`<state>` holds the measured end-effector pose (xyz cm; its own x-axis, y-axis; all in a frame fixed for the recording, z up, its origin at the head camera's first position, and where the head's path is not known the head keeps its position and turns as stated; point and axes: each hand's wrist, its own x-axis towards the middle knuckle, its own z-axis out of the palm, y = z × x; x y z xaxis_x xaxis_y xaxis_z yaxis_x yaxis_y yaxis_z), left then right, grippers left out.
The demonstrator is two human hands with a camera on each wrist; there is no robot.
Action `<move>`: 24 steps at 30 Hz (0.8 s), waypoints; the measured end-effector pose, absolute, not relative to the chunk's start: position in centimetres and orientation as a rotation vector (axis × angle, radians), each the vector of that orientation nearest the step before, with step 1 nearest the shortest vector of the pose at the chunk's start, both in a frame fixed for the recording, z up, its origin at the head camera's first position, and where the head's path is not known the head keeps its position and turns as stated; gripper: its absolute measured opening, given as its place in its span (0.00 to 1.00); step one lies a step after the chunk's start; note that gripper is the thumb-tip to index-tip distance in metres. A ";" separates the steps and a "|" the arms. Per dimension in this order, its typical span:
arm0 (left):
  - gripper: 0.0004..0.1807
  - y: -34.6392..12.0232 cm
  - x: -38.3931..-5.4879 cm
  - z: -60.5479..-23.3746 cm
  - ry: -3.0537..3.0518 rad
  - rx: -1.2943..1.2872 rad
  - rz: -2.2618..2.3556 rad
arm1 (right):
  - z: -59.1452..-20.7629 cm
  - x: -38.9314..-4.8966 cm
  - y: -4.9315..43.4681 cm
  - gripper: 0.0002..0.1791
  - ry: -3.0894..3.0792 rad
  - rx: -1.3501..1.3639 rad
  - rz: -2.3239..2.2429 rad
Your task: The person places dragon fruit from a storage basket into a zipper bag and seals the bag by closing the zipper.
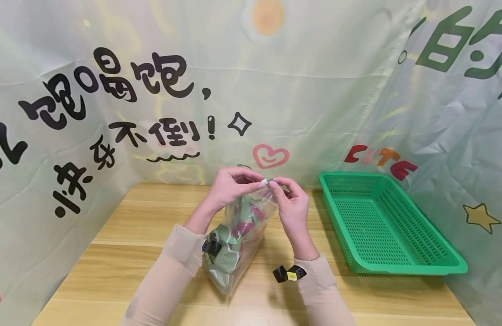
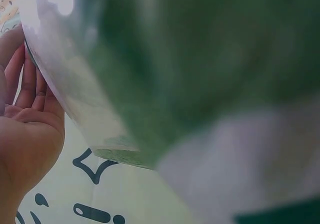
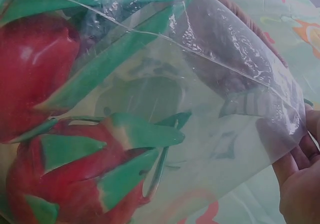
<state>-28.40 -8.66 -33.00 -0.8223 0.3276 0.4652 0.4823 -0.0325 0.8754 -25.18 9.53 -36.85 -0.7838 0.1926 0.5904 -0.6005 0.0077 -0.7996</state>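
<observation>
Hands meet at the top of a clear plastic bag [image 1: 238,235] — the left hand [image 1: 230,183] and right hand [image 1: 292,203] each pinch its upper edge at a small white slider [image 1: 265,182]. The bag stands on the wooden table [image 1: 124,253], long axis tilted, mouth pointing up and away from the person, bottom near the left sleeve. Inside lie red fruits with green scales [image 3: 75,149]. A green basket [image 1: 389,222] sits to the right, apart.

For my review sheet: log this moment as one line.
left hand: pinches bag top | right hand: pinches slider | bag: dragon fruit inside | basket: right
</observation>
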 end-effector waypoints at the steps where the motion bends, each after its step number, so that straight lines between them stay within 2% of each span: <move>1: 0.10 -8.7 -28.4 -33.0 -2.098 -0.891 -1.981 | -36.9 -25.2 9.5 0.08 -1.726 0.419 1.832; 14: 0.09 -9.1 -28.4 -32.9 -2.160 -0.902 -1.952 | -36.9 -25.4 9.7 0.08 -1.678 0.440 1.853; 24: 0.09 -9.5 -27.6 -32.3 -2.186 -0.884 -1.938 | -36.8 -25.3 9.8 0.11 -1.616 0.507 1.887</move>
<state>-27.61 -9.53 -32.32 -0.8286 0.3572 0.4311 0.4708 0.0278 0.8818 -25.34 9.79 -36.78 -0.7493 0.1914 0.6340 -0.6559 -0.0820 -0.7504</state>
